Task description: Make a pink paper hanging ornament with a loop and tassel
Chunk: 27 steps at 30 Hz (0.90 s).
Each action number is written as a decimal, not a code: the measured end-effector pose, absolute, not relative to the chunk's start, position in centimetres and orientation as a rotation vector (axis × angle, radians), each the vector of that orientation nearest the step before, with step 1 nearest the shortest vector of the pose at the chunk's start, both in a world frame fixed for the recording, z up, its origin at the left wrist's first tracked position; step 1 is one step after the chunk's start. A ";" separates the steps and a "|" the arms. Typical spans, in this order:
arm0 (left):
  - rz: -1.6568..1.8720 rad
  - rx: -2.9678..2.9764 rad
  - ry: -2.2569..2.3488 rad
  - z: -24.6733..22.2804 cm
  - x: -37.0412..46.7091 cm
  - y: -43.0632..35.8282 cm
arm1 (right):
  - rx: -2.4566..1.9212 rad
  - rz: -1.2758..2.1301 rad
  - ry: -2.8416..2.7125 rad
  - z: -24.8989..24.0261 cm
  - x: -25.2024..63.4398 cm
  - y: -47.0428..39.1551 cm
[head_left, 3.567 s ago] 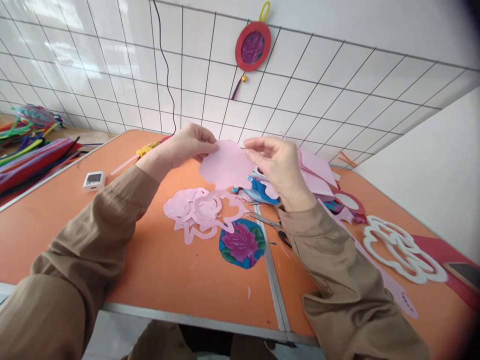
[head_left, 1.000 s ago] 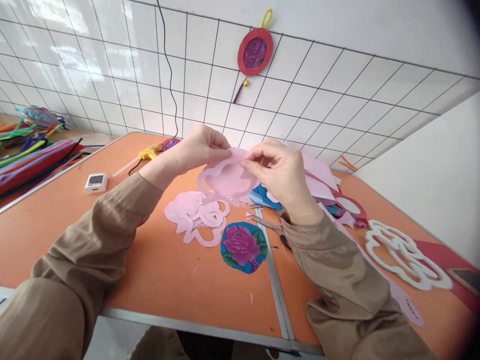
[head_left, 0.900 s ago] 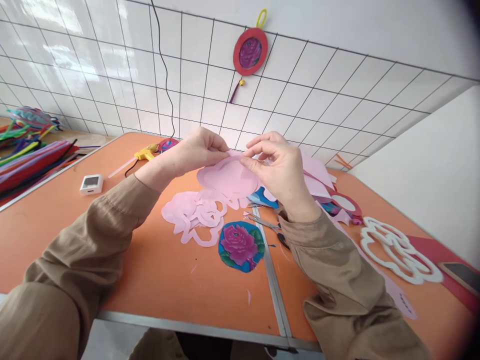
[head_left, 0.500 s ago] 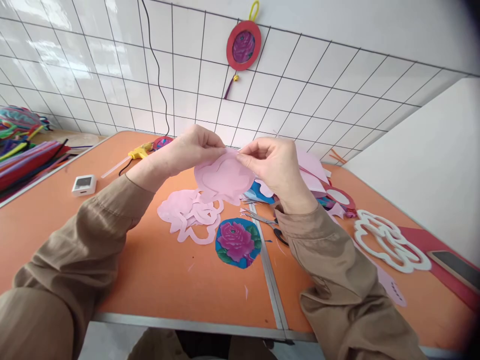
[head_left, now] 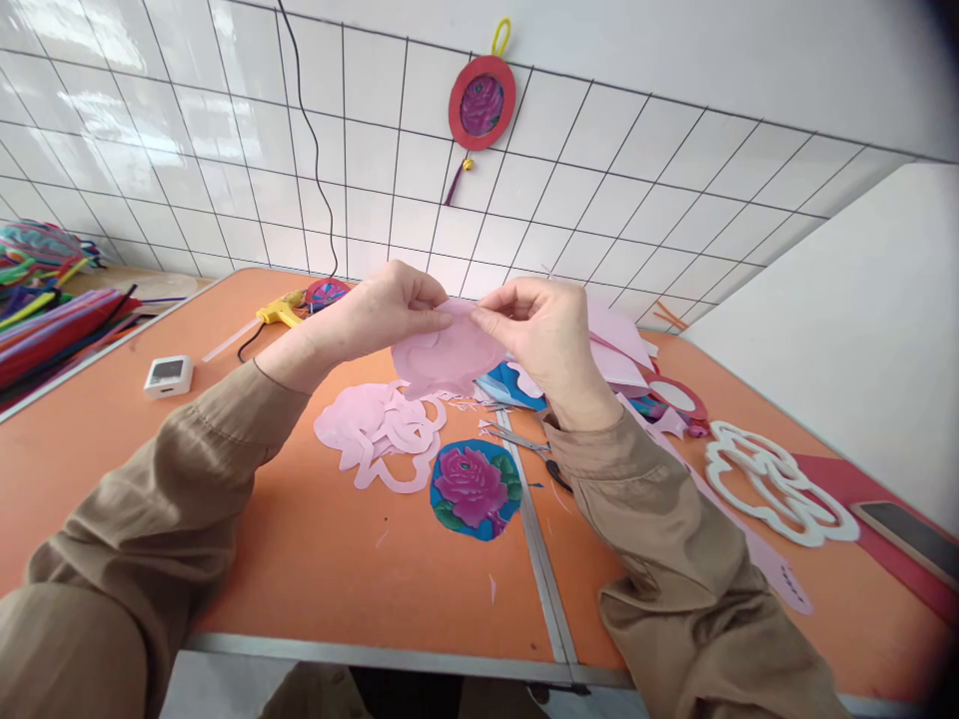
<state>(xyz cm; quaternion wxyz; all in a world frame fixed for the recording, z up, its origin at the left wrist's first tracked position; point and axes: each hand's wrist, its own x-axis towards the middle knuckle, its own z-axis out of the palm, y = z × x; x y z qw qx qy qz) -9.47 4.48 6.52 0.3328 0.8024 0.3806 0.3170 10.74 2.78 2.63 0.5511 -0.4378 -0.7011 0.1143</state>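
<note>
Between my hands hangs a pink paper cutout with a wavy edge, held up above the table. My left hand pinches its upper left edge between thumb and fingers. My right hand pinches the upper right edge close by. Below lies a heap of pink paper scraps, some of them ring-shaped. A rose picture on a blue ground, cut roughly round, rests nearer to me. Scissors lie by my right wrist, their handles partly hidden by the sleeve.
A yellow glue gun and a small white device are on the left of the orange table. White cloud-shaped frames and a phone lie at the right. A red round ornament hangs on the tiled wall.
The pink cutout has tilted, and its lower edge sits a little higher now. Both hands keep their pinch. The view has shifted slightly.
</note>
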 end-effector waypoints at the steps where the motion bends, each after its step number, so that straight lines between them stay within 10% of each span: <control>1: 0.816 2.095 0.995 6.5 -9.5 4.6 | -1.033 0.273 -1.655 2.7 10.7 2.7; 27: 0.895 1.882 0.890 6.9 -10.2 4.7 | -1.006 0.427 -1.706 3.7 12.0 2.4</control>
